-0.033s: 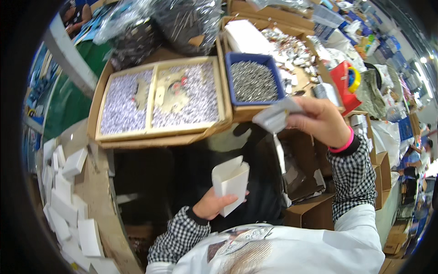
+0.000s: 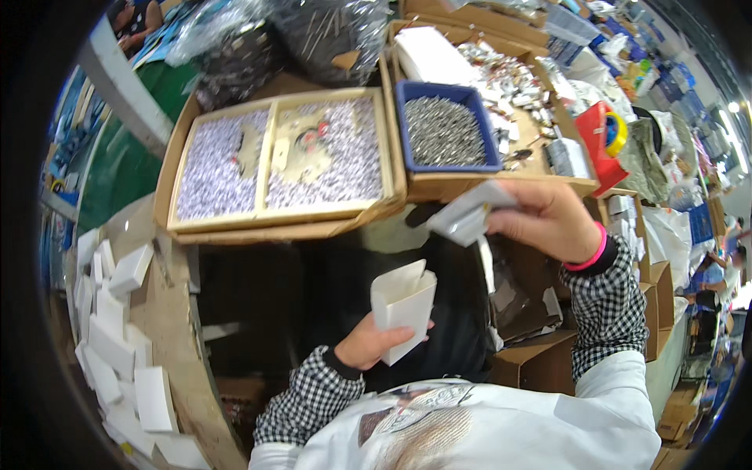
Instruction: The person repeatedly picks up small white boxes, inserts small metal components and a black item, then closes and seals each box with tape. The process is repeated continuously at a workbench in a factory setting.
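My left hand (image 2: pixel 365 343) is closed round a small white carton (image 2: pixel 406 319), held upright over my lap with its top flap raised and its upper end open. Higher up and to the right, my right hand (image 2: pixel 550 219) pinches a small greyish plastic packet (image 2: pixel 464 215) between thumb and fingers. What the packet contains is too blurred to make out. It hangs apart from the carton, just in front of a blue bin (image 2: pixel 492 167) of small metal pieces (image 2: pixel 443 133).
Left of the bin, a wooden tray (image 2: pixel 267 157) of small pale parts sits in a cardboard box (image 2: pixel 235 236). Many white cartons (image 2: pixel 156 399) lie on the left bench. A red holder with yellow tape (image 2: pixel 616 135) stands at the right. Open cardboard boxes (image 2: pixel 540 360) are below.
My right hand has come slightly down and to the left with the packet, nearer the carton. My left hand keeps its hold on the carton, and the whole view has shifted a little.
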Motion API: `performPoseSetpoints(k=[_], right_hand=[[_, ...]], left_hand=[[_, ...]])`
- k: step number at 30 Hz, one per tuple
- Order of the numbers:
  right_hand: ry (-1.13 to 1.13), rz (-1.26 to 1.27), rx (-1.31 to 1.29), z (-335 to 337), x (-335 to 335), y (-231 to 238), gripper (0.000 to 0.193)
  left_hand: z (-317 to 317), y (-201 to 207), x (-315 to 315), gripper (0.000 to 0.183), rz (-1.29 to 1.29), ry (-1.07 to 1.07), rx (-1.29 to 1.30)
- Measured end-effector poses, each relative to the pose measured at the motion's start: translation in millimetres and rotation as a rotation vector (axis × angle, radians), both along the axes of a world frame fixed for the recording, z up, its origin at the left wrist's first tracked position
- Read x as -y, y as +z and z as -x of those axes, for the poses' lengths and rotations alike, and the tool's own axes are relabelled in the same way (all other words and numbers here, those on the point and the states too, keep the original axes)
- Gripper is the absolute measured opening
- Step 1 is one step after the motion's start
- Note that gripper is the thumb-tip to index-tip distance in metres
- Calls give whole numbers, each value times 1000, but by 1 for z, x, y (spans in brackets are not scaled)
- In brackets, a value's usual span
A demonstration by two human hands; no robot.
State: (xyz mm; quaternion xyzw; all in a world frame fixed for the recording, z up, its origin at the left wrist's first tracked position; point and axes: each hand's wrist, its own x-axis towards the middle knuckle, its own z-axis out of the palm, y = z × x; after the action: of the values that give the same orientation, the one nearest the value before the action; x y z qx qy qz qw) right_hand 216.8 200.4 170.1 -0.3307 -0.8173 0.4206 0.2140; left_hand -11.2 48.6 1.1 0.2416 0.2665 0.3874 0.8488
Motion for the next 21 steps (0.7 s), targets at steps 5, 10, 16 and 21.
performPoseSetpoints(k=[5, 10, 16, 21], right_hand=[[253, -56, 135, 36, 28, -27, 35], [412, -320, 232, 46, 36, -42, 24], [379, -593, 271, 48, 43, -52, 29], [346, -657, 335, 49, 56, -44, 29]], left_hand=[[1, 11, 1, 55, -90, -16, -27], [1, 15, 2, 54, -98, -66, -144], [-2, 13, 2, 50, -61, -62, -146], [1, 19, -3, 43, -160, -5, -207]])
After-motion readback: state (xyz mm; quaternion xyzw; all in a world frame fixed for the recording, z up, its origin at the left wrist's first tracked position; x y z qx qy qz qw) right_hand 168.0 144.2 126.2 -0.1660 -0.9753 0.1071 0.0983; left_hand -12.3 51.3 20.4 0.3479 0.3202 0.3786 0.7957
